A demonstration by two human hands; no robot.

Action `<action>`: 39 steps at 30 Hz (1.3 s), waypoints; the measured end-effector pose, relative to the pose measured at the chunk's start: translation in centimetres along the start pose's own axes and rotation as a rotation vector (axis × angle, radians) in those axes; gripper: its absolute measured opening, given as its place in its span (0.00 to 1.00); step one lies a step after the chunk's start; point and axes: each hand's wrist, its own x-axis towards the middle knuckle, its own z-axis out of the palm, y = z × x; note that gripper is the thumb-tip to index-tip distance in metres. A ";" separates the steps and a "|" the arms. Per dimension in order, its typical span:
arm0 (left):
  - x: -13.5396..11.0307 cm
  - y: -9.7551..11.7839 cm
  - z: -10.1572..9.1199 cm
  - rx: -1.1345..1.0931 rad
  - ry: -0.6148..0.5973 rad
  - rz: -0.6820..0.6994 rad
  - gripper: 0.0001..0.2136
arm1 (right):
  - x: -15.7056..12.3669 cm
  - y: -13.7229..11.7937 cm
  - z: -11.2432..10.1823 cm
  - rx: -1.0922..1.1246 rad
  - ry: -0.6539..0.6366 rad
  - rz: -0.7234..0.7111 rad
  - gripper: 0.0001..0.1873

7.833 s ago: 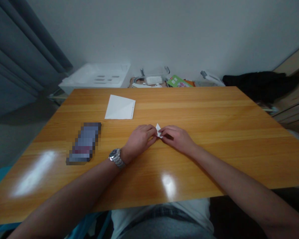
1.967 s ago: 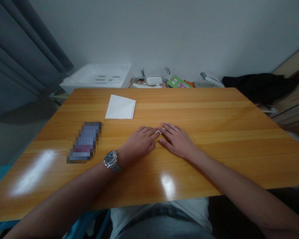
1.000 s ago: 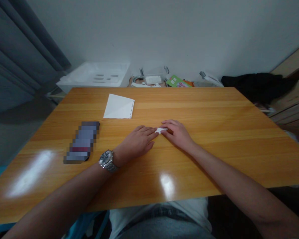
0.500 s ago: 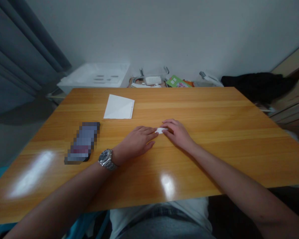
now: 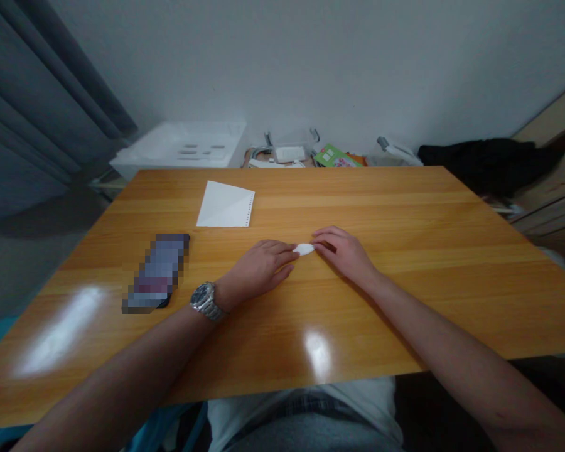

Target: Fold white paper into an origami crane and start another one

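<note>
A small white folded piece of paper [image 5: 304, 249] lies on the wooden table between my two hands. My left hand [image 5: 263, 267], with a metal watch [image 5: 206, 300] at the wrist, rests flat with fingers stretched out, its fingertips on the paper's left end. At the right end, my right hand [image 5: 343, 251] has its thumb and index finger closed together on the tip, the other fingers curved above. Finger ends hide both tips of the paper. Farther back on the table is a white sheet of paper [image 5: 226, 206] with a perforated right edge.
A phone [image 5: 162, 270], its screen blurred out, lies to the left on the wooden table [image 5: 405, 220]. Behind the table's far edge are a white bin [image 5: 169, 147], a green booklet [image 5: 334, 156], and a dark cloth [image 5: 484, 160]. A grey curtain [image 5: 28, 94] hangs at left.
My right hand has shifted slightly to the right along the small paper, to its end, so more of the paper shows. My left hand has stayed nearly in place.
</note>
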 end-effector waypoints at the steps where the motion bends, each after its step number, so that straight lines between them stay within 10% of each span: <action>1: 0.1 0.0 0.1 -0.003 0.010 -0.001 0.15 | 0.0 0.1 0.0 -0.012 0.000 0.000 0.06; 39: 0.6 -0.6 0.8 -0.090 0.129 -0.129 0.12 | -0.1 -1.2 0.3 0.062 -0.184 -0.140 0.07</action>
